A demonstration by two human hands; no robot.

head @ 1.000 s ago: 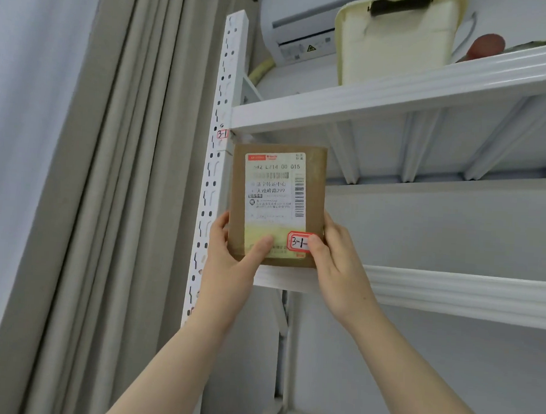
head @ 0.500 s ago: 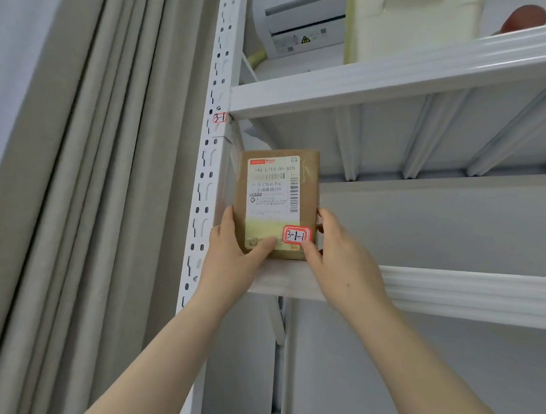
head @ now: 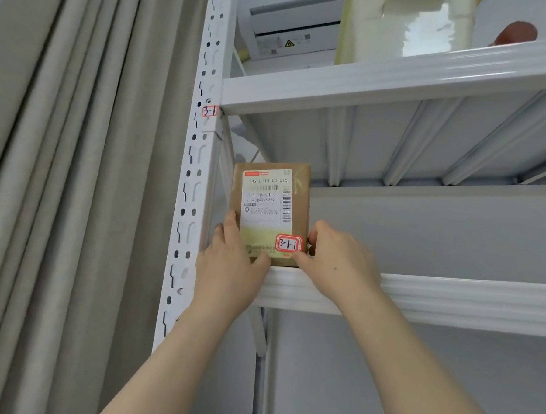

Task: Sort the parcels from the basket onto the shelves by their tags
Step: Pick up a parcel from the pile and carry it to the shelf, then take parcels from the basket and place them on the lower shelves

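- The brown parcel (head: 269, 213) stands upright at the far left end of the middle shelf (head: 450, 298), with its bottom edge down at the shelf's front lip. I cannot tell whether its weight is on the shelf or in the hands.
- Its front faces outward and carries a white shipping label (head: 267, 203) with barcodes. A red-bordered tag (head: 288, 243) at the lower right corner is hand-marked "3-1-1".
- The left hand (head: 230, 264) grips the parcel's lower left side. The fingers run up along the edge and the thumb lies across the bottom of the front.
- The right hand (head: 335, 260) pinches the lower right corner — the thumb sits on the front just under the tag, and the fingers are curled against the right edge.
- Both bare forearms reach up from below, one either side of the parcel.
- Just left of the parcel rises the white slotted upright (head: 193, 202) of the rack. It bears a small red-bordered sticker (head: 209, 111) reading "3-1", right where the upper shelf (head: 398, 83) joins it.
- On that upper shelf stands a glossy cream container (head: 401, 26), with a reddish object (head: 516, 33) to its right — I cannot make out what it is.
- Behind the rack's top corner a white air conditioner (head: 290, 27) is mounted on the wall.
- A beige pleated curtain (head: 76, 196) hangs to the left of the rack.
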